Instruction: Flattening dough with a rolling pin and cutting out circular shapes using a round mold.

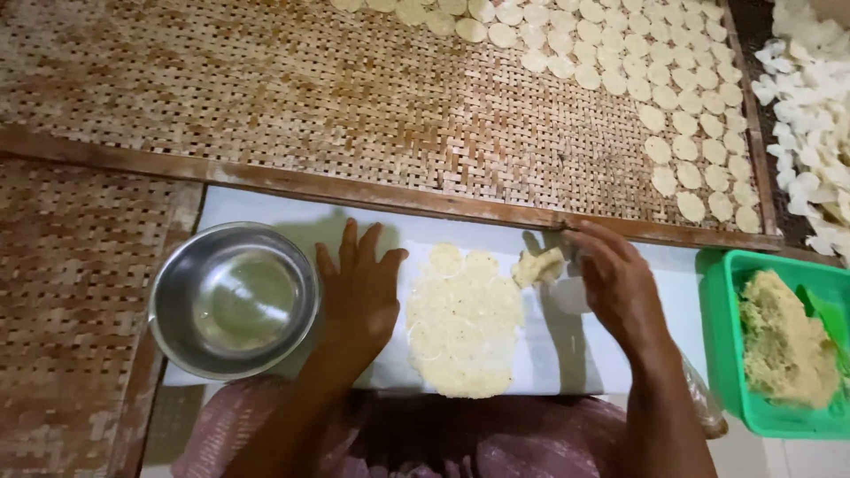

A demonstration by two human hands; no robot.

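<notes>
The left hand [359, 292] lies open and flat beside the rolled dough sheet [463, 327]. The right hand [615, 283] grips a clear cup [567, 295] near a dough lump [537, 265]. Best practice: press cuts evenly, close together. A steel bowl [232, 299] sits outside the left hand.

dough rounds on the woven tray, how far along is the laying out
Done: rows of dough rounds cover the woven tray at its right end. In hand: a flattened dough sheet marked with circles lies on the white board; the left hand presses flat beside it, the right hand is next to a small dough lump. Left: most of the tray is bare, and the green tub holds more dough.
</notes>
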